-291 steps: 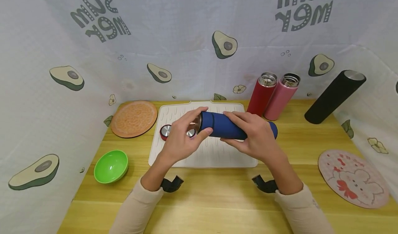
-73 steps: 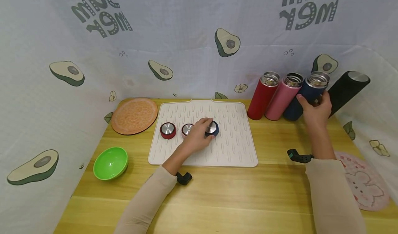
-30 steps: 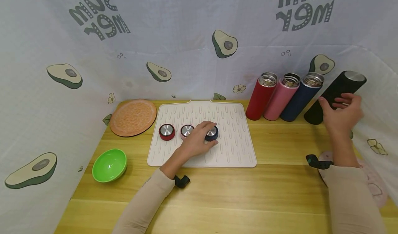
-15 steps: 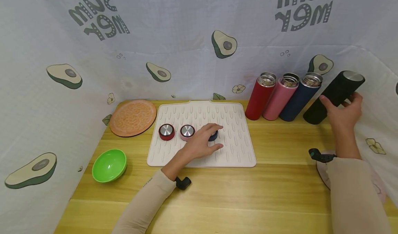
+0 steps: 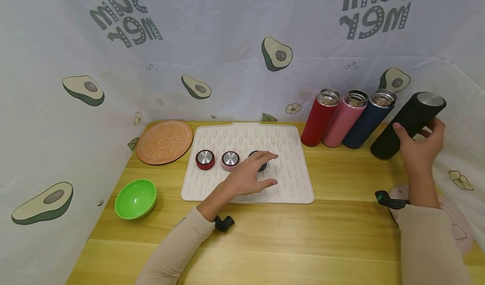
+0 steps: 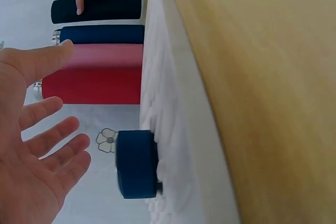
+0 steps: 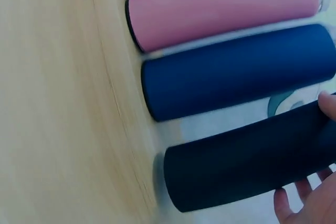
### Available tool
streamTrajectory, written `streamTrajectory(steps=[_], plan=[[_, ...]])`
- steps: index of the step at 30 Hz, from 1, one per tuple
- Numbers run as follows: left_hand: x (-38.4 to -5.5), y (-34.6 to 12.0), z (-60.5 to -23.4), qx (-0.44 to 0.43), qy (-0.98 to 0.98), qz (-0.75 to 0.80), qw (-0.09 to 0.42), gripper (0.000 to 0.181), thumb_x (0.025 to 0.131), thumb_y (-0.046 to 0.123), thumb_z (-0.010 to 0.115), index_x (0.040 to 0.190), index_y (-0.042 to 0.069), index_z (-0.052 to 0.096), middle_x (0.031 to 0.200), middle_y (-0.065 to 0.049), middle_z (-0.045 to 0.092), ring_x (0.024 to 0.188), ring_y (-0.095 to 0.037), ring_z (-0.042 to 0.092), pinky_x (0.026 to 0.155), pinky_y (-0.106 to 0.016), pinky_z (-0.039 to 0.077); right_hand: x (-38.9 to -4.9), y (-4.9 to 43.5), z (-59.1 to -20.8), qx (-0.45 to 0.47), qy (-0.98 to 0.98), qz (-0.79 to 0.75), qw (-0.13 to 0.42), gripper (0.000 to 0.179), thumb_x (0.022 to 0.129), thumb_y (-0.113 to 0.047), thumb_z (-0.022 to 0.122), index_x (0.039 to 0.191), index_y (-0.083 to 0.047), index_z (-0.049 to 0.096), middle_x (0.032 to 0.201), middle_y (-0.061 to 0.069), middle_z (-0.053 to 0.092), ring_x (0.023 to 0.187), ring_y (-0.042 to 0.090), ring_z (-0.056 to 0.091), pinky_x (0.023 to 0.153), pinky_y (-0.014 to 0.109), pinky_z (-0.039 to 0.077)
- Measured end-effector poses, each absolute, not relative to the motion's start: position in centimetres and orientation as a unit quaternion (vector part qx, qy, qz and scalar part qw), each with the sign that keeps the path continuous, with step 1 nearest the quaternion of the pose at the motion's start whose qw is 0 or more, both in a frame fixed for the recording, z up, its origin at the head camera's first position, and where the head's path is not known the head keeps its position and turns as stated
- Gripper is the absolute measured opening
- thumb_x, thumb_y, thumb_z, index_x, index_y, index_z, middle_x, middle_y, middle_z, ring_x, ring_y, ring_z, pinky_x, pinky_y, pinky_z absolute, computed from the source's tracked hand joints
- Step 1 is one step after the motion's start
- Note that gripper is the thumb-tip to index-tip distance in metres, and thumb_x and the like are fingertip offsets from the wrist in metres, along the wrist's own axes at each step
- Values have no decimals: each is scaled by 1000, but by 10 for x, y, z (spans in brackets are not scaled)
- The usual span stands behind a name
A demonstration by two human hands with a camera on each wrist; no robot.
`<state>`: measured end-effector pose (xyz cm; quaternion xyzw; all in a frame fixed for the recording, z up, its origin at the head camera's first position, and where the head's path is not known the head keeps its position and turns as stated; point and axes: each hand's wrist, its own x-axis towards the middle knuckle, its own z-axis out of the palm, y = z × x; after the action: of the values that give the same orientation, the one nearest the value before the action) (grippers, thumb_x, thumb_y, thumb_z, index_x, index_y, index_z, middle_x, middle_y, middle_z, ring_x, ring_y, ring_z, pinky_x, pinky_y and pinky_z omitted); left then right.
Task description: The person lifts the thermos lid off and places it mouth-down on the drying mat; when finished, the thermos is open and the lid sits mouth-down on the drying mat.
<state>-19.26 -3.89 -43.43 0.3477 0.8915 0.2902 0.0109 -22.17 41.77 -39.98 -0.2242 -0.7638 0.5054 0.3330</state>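
Observation:
At the back right my right hand (image 5: 422, 150) grips a black thermos flask (image 5: 401, 127), its lid on, thumb on one side and fingers on the other. A shadow shows at the flask's base in the right wrist view. My left hand (image 5: 250, 175) hovers over the white drying mat (image 5: 288, 179), thumb and fingers spread, holding nothing. Just beyond it sits a blue flask lid (image 6: 136, 163), partly hidden by the hand in the head view. A pink lid (image 5: 230, 161) and a red lid (image 5: 205, 160) lie to its left on the mat.
Lidless red (image 5: 320, 118), pink (image 5: 345, 121) and blue (image 5: 369, 121) flasks stand in a row left of the black one. A green bowl (image 5: 135, 198) and an orange round mat (image 5: 164, 142) are at the left. A pink rabbit mat (image 5: 456, 222) lies under my right forearm.
The blue flask was set down beside the pink one. My left hand let go of the blue lid and opened wider. My right hand moved to the black flask, gripped it and shifted it slightly nearer.

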Motion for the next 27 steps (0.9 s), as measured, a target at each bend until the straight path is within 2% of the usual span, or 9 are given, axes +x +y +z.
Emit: streamTrajectory(steps=[4,9,15,21,27], plan=[[-192,-43,-427,350,888,300,1,72,93,50,74,155,27,46,157,1,46,145,-18,45,117,-41,44,-209,398,-395,-197,-745,519,370,69,84,-22,84,144,-27,50,134,-13,52,111,1,47,86,19,42],[-193,-50,-415,351,879,320,-25,73,91,49,77,153,25,49,156,2,47,145,-19,46,116,-43,46,-201,378,-390,-154,-745,531,373,72,82,-18,86,144,-28,50,135,-10,55,112,5,55,94,21,46],[-194,-61,-401,343,876,334,-62,75,88,50,79,153,27,49,155,3,48,144,-18,46,113,-44,48,-192,347,-384,-80,-797,501,328,75,84,-17,84,147,-30,46,137,-4,62,113,3,57,100,17,46],[-193,-72,-389,338,869,349,-88,77,88,53,78,154,28,48,156,5,47,144,-16,46,114,-44,47,-187,314,-377,-40,-829,488,269,78,84,-15,85,149,-32,45,144,3,59,118,1,54,112,23,45],[-189,-81,-375,339,858,369,-110,79,88,47,81,155,27,46,157,3,46,145,-17,46,113,-46,47,-180,279,-371,18,-854,465,232,79,83,-15,87,149,-28,47,144,12,59,118,-2,54,103,16,47]])
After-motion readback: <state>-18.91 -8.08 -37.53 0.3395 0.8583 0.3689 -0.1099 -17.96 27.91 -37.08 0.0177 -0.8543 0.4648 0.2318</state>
